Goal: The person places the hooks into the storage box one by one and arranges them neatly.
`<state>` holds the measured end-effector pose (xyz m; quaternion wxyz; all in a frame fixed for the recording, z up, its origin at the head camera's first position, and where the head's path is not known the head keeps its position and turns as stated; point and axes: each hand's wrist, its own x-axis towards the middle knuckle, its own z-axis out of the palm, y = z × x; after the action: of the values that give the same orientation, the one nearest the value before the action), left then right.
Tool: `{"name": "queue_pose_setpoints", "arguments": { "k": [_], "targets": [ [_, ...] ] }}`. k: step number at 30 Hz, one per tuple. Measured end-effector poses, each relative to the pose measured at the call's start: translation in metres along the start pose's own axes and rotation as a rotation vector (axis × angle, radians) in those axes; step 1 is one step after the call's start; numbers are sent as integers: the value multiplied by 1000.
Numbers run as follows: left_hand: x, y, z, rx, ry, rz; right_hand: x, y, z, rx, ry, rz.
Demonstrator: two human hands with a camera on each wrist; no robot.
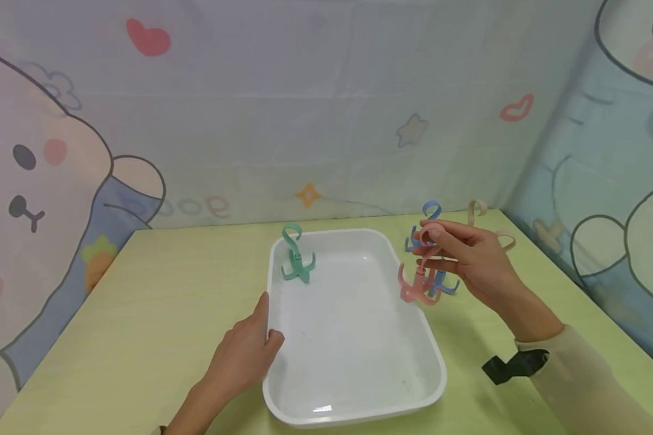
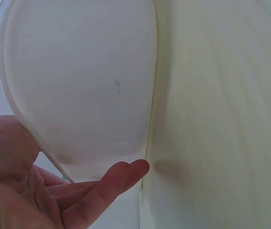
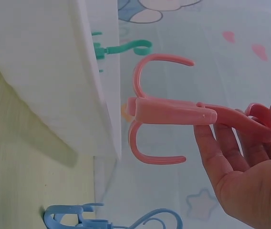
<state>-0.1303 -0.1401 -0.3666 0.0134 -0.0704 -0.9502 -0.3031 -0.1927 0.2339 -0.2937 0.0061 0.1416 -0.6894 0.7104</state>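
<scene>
My right hand [image 1: 481, 266] pinches a pink multi-prong hanging hook [image 1: 413, 292] by its curled top, with the thumb against the fingers. The prongs hang down over the right rim of a white tray [image 1: 354, 338]. In the right wrist view, the hook [image 3: 169, 112] shows its curved prongs beside the tray wall. My left hand [image 1: 245, 350] holds the tray's left side, thumb over the rim and fingers along the outside wall. A green hook [image 1: 298, 264] of the same kind stands inside the tray at the far left corner.
Blue hooks [image 1: 432, 209] stand on the table right of the tray, partly hidden behind my right hand and the pink hook. Beige hooks [image 1: 476, 209] show behind that hand. A printed cloth [image 1: 326, 121] rises behind the pale green table [image 1: 141, 314].
</scene>
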Motion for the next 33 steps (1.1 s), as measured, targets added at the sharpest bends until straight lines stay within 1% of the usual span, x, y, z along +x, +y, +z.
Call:
{"name": "queue_pose_setpoints", "arguments": {
  "k": [7, 13, 16, 24, 29, 33],
  "targets": [
    [-1, 1, 0, -3, -3, -5, 7, -1, 6, -35, 2, 16],
    [-1, 1, 0, 6, 8, 6, 15, -2, 12, -31, -15, 4],
    [-1, 1, 0, 4, 4, 2, 17, -2, 15, -41, -20, 12],
    [-1, 1, -1, 10, 3, -10, 24, -4, 27, -140, -14, 40],
    [-1, 2, -1, 9, -3, -15, 30, -2, 31, -141, -15, 64],
    [-1, 2, -1, 8, 0, -16, 36, 1, 33, -142, -24, 69]
  ]
}}
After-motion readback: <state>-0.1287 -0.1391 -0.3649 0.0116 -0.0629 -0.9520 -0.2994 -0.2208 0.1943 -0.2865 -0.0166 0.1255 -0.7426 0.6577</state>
